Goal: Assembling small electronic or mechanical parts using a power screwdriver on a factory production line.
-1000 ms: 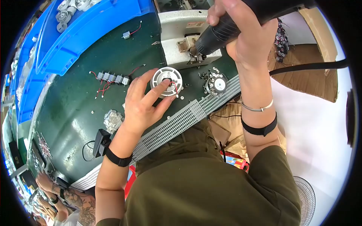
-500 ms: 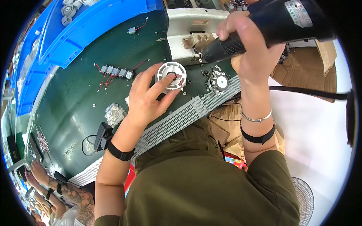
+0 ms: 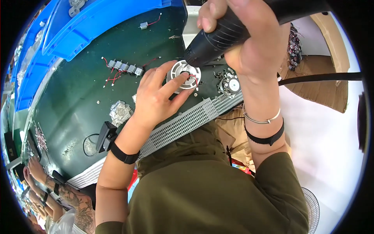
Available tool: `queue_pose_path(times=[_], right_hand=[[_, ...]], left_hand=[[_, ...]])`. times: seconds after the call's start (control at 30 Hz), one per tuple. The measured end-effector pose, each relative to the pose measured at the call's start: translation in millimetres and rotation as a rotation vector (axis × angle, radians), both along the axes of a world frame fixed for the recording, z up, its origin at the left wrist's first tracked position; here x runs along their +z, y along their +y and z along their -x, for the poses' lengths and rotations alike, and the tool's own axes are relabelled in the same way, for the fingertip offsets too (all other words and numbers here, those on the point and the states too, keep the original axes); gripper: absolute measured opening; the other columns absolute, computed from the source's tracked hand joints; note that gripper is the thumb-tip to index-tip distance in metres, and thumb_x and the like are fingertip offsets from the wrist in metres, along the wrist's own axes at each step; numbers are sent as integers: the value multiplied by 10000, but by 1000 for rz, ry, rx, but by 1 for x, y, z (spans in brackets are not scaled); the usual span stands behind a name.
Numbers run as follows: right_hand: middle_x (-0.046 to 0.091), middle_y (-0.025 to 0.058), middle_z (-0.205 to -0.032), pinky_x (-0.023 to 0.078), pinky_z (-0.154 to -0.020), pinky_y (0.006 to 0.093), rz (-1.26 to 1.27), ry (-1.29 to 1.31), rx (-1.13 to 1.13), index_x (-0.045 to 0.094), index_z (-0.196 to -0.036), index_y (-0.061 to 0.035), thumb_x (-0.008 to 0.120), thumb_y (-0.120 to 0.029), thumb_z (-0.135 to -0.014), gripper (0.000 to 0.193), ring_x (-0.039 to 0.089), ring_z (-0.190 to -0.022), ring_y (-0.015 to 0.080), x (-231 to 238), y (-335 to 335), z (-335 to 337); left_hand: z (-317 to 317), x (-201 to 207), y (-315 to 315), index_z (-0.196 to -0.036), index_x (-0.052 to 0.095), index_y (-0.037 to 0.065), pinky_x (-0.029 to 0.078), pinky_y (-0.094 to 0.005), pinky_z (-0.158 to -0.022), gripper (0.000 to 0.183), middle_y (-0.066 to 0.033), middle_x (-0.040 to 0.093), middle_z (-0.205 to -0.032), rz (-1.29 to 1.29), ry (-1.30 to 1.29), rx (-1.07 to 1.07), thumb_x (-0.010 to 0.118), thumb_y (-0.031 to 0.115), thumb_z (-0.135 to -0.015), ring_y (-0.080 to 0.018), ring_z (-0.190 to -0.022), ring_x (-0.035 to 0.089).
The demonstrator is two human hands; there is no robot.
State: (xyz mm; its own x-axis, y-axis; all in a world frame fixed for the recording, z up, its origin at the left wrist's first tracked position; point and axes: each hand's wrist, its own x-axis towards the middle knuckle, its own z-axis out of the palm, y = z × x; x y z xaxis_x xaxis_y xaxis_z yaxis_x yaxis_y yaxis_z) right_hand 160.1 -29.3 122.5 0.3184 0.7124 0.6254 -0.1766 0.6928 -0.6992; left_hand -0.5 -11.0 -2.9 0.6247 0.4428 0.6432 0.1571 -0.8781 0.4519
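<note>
Nearest the body, a perforated strip (image 3: 175, 128) edges the green counter (image 3: 74, 113). Just beyond it, the left hand (image 3: 157, 93) holds a white round casing (image 3: 198, 73) on the counter, fingers and thumb curved about its left and near sides, forefinger at the centre. The casing lies open face up; being round, it has no long axis. The right hand (image 3: 255, 43), higher and to the right, is wrapped around a black power tool (image 3: 212, 45). The tool slants down leftward, its narrow end over the casing's far side; contact cannot be confirmed. The left hand is nearer the casing. Wired motors (image 3: 124, 67) lie to the left, a blue bin (image 3: 105, 29) farther off.
</note>
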Motion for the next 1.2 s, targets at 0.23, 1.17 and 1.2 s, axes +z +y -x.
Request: queue_pose_path(times=[0.23,1.17,1.2], right_hand=[[574,77,-640,463,-526,258,277,12,-137,456,-1123,73,617,23,-761,400,548,-529,133,11,-15,16],[569,136,-1002,474,-694,284,409,217,20,472,-1064,119,527,-201,-886,370,585,-720,185,-14,-9,11],[570,131,-973,471,-665,278,229,143,79,471,-1071,115,544,-159,-865,350,584,-703,181,-17,1,6]], left_hand=[[1,-1,1,-959,684,115,504,-367,-731,341,-111,601,-1096,7,-16,12,793,181,-643,-284,-836,605],[0,-6,-1,-961,677,115,482,-408,-784,363,-126,582,-1113,38,-15,22,795,225,-635,-289,-858,581],[-2,-6,-1,-951,674,112,450,-466,-859,367,-125,581,-1103,52,-30,12,799,248,-634,-291,-895,582]])
